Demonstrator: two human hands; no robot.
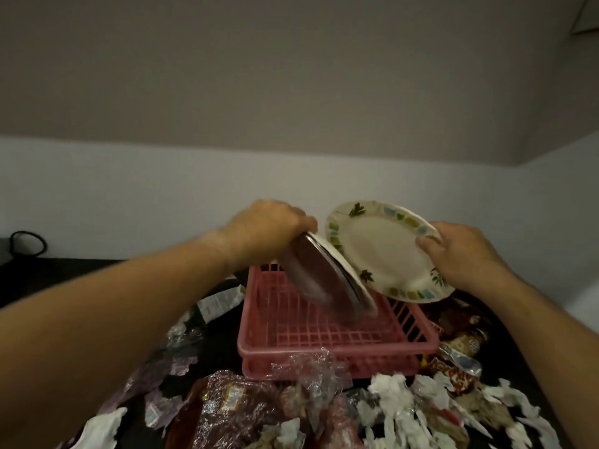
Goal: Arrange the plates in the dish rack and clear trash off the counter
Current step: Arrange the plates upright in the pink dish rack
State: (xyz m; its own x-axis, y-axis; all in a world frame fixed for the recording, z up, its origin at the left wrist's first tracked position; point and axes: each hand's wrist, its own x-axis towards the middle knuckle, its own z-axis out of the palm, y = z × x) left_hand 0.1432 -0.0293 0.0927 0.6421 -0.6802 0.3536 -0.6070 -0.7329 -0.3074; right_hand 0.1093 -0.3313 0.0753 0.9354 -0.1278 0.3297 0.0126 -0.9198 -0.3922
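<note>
The left hand (269,228) is gripping the top edge of a tilted stack of plates (321,280), its fingers curled over the rim. The stack's lower edge is sitting inside the one pink dish rack (324,341), toward its back. The plates are blurred, so they cannot be counted exactly. The near half of the rack is lying open.

The right hand (460,254) is pinching the right rim of a single leaf-patterned plate (382,251). It is holding the plate tilted in the air over the rack's back right corner, just beside the stack.

Trash is crowding the dark table (64,277) on three sides of the rack. Crumpled white tissues (392,393) and clear plastic wrap (311,364) are lying against the front edge, and snack wrappers (460,348) along the right.
</note>
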